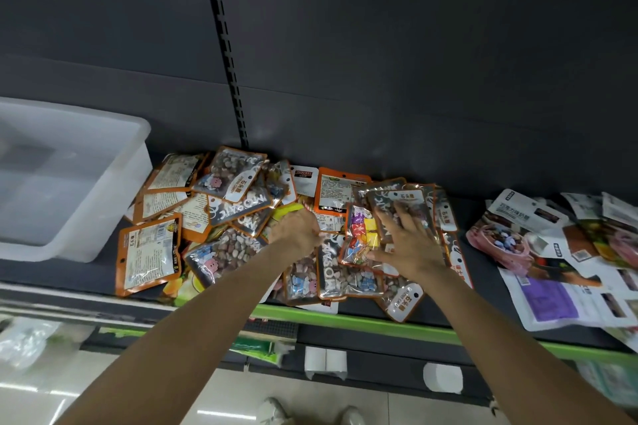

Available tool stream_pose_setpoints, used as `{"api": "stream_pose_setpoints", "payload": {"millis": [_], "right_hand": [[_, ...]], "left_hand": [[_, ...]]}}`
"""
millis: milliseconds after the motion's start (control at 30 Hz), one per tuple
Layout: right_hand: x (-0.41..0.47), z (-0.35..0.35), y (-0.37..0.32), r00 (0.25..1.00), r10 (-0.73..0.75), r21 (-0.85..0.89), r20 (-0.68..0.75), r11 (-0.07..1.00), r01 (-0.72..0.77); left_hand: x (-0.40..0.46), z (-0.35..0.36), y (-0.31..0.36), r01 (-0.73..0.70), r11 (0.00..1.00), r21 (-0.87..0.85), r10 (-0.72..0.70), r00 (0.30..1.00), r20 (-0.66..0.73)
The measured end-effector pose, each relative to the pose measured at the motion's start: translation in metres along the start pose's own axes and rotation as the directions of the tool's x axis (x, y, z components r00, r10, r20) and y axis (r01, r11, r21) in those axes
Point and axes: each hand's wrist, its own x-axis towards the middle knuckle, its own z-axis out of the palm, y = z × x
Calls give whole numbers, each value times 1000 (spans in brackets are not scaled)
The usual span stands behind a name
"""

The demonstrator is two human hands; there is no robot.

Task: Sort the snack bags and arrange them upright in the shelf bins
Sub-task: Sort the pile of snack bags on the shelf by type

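A heap of orange-edged stone-candy bags [238, 245] lies flat and jumbled on the dark shelf [69, 272], some face up and some showing their back labels. My left hand [295, 229] reaches into the middle of the heap, its fingers curled around a yellow-green bag [288, 209]. My right hand [411, 245] rests with fingers spread on a small stack of stone-candy bags [414, 198]. Its thumb sits beside a clear bag of colourful wrapped candies [360, 235]. A see-through white bin [138, 134] stands at the left end of the shelf with nothing visible inside.
A second group of white, pink and purple bags [552, 269] lies flat on the shelf at the right. The shelf has a green front strip [362, 321]. Behind it is a dark back panel with a slotted upright [228, 62]. A lower shelf and the floor are below.
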Motion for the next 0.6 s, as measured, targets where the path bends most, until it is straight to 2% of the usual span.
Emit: {"api": "stream_pose_setpoints", "payload": {"millis": [100, 200, 233, 333, 400, 433, 500, 567, 600], "right_hand": [[0, -4, 5, 1000, -21, 31, 1, 999, 21], [-1, -10, 8, 999, -32, 31, 15, 999, 31], [-3, -11, 9, 999, -38, 31, 18, 999, 37], [-7, -11, 11, 997, -75, 62, 20, 995, 74], [-6, -13, 16, 996, -81, 268, -35, 959, 88], [-5, -16, 20, 995, -57, 408, -83, 909, 86], [-5, -24, 33, 981, 54, 622, -188, 779, 76], [-6, -30, 48, 948, 196, 725, -252, 687, 50], [-7, -32, 54, 933, 219, 731, -287, 679, 65]], "left_hand": [[-9, -19, 9, -27, 1000, 4, 27, 998, -48], [-17, -40, 17, -41, 992, 117, 64, 978, -196], [-18, -46, 20, -33, 989, 141, 72, 958, -279], [-16, -51, 30, -64, 997, 45, 78, 855, -513], [-17, -41, 44, -103, 995, 14, 92, 807, -583], [-17, -33, 53, -118, 993, -8, 92, 805, -587], [-14, -11, 72, -154, 988, -33, 117, 858, -499], [-15, 11, 89, -319, 947, -36, 288, 893, -346], [-15, 22, 95, -424, 905, -26, 405, 879, -251]]}}
